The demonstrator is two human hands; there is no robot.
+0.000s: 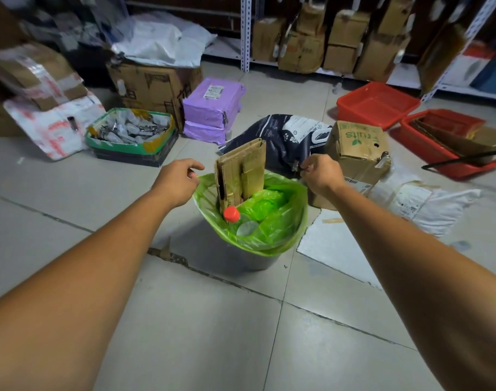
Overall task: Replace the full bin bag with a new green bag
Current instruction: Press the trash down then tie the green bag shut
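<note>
Green bin bag (272, 235) lines grey bin (252, 262), holding cardboard (241, 170) and bottle (235, 218); left hand (179, 179) and right hand (320, 173) each pinch its rim.

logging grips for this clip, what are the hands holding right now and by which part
Both hold the green bin bag by its top edge: the left hand pinches the left rim, the right hand the far right rim.

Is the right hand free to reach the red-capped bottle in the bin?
Probably yes: the right hand is at the green bag rim, and the bottle lies exposed beside the upright cardboard.
</note>
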